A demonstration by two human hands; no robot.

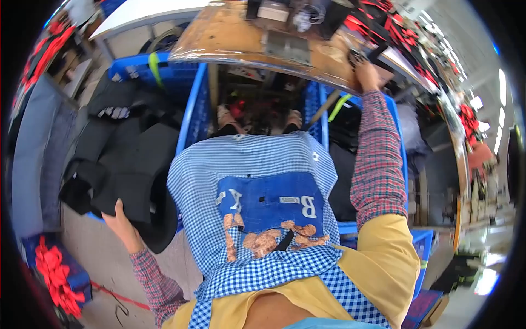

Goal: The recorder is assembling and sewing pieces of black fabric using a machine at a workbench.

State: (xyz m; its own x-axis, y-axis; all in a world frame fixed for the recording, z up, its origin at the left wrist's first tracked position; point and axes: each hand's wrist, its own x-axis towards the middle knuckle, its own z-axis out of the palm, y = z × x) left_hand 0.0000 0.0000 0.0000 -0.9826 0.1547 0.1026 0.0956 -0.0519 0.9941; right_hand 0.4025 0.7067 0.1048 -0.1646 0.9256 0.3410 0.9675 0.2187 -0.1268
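Observation:
My left hand (123, 226) is low on the left, with its thumb over the near edge of a black fabric panel (129, 192) and its fingers partly hidden by it. The panel lies against a pile of similar black pieces (137, 140) that fills a blue crate (189, 118) beside my left knee. My right arm stretches far forward to the right end of the wooden worktable (230, 35). There my right hand (367, 75) closes around a small dark object (357, 57), too unclear to name.
A grey flat plate (287, 46) and a small box (274, 11) are on the table. Another blue crate (402, 148) with dark pieces stands at my right. Red straps (55, 274) hang over a blue bin at the lower left. A checked apron (252, 148) covers my lap.

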